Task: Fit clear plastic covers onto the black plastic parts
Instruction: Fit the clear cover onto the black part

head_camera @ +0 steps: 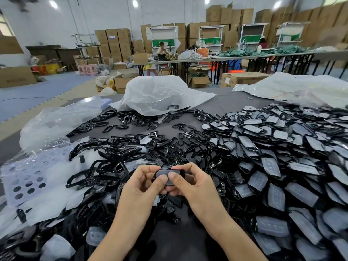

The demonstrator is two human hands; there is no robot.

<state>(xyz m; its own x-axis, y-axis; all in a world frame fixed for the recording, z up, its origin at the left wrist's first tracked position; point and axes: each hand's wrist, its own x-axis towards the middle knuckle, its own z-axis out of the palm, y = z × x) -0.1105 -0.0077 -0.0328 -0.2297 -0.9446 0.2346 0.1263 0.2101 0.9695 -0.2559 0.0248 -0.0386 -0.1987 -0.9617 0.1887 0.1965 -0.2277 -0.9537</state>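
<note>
Now both hands are on one piece, held up over the table, close in front of me. Left hand and right hand each pinch an end of the black part — fingers curled behind, thumbs meeting on top of the clear cover. Long axis runs left to right, hand to hand, so neither hand is nearer; the piece sits centred between them. By the thumbs, I judge the cover is being pressed home. Edges seated all round? Cannot tell — the thumbs hide the middle. Heap of covered pieces to my right, bare frames to my left.
</note>
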